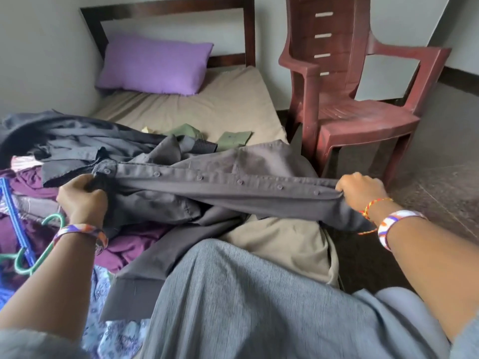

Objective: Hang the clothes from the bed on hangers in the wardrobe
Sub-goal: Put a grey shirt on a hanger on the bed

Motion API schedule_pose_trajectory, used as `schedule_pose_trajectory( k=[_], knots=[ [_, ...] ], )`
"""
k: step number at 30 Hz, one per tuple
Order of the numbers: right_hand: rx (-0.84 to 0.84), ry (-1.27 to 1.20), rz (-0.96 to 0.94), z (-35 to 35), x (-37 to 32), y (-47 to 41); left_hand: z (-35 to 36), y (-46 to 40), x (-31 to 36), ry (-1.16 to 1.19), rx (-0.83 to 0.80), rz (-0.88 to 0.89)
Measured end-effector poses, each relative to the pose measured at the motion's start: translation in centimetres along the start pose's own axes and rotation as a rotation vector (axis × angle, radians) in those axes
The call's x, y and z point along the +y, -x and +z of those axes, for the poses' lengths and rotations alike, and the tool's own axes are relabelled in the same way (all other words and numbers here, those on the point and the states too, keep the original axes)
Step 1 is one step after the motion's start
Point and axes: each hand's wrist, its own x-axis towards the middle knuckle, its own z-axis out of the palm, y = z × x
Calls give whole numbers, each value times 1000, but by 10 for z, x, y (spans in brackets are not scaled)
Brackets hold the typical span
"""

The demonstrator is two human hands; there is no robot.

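A dark grey button-up shirt [207, 174] is stretched across the bed between my hands, its button placket running left to right. My left hand [81, 196] grips the collar end. My right hand [361, 190] grips the lower end of the placket, off the bed's right side. More clothes lie in a pile at the left: a dark garment [64, 133], purple fabric [129, 244] and an olive green piece [233, 138] farther back. A green hanger [39, 257] and a blue hanger [15, 218] lie at the left edge. No wardrobe is in view.
The bed has a tan sheet [220, 104], a purple pillow [155, 66] and a dark wooden headboard [166, 7]. A maroon plastic chair [350, 99] stands close to the bed's right side on a dark tiled floor [440, 156]. My grey clothing fills the bottom of the view.
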Motion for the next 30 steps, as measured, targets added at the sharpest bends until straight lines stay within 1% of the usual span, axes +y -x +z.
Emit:
schedule_pose_trajectory(
  k=[1,2,3,5,6,7,8,10,11,12,14,15,16,17,18,20,21,22,24,25,26,28,30],
  knots=[
    [66,51,36,6,-2,3,-15,36,43,56,-6,1],
    [76,54,73,12,-2,5,-31,70,76,114,-28,16],
    [40,28,132,14,-2,6,-39,93,92,168,-50,58],
    [-38,-36,248,17,-1,6,-51,121,116,223,-88,75],
    [-25,-60,285,16,-1,5,-60,130,126,273,-125,63],
    [31,-66,320,13,-2,5,-68,135,133,353,-194,61],
    [121,-81,359,8,0,2,-82,140,142,478,-296,47],
    [279,-170,415,-4,10,-9,-113,150,158,750,-536,-3],
    [283,-188,438,-12,15,-17,-127,158,165,813,-655,-21],
    [200,-161,409,-18,21,-26,-136,167,170,804,-784,-40],
    [-105,-110,243,-23,23,-37,-137,183,172,629,-1024,-56],
    [-204,-140,171,-19,20,-41,-133,191,172,571,-1113,-59],
    [-261,-155,115,-14,12,-41,-129,198,173,556,-1169,-64],
    [-266,-203,99,-10,-1,-37,-123,204,174,570,-1181,-58],
    [-202,-242,107,-8,-15,-33,-119,209,175,591,-1136,-48],
    [-30,-322,215,-7,-47,-15,-114,216,178,657,-993,-34],
    [47,-380,222,-6,-62,-5,-113,219,177,703,-939,-40],
    [122,-448,160,-5,-77,7,-113,221,177,735,-895,-53],
    [239,-652,-78,-8,-107,30,-113,222,175,743,-857,-58],
    [241,-779,-208,-11,-122,42,-114,223,175,737,-845,-61],
    [200,-902,-319,-16,-138,55,-115,223,175,739,-831,-68],
    [18,-1132,-496,-27,-166,81,-115,223,178,720,-793,-40],
    [-141,-1220,-625,-35,-186,100,-114,222,181,674,-756,0]
  ],
)
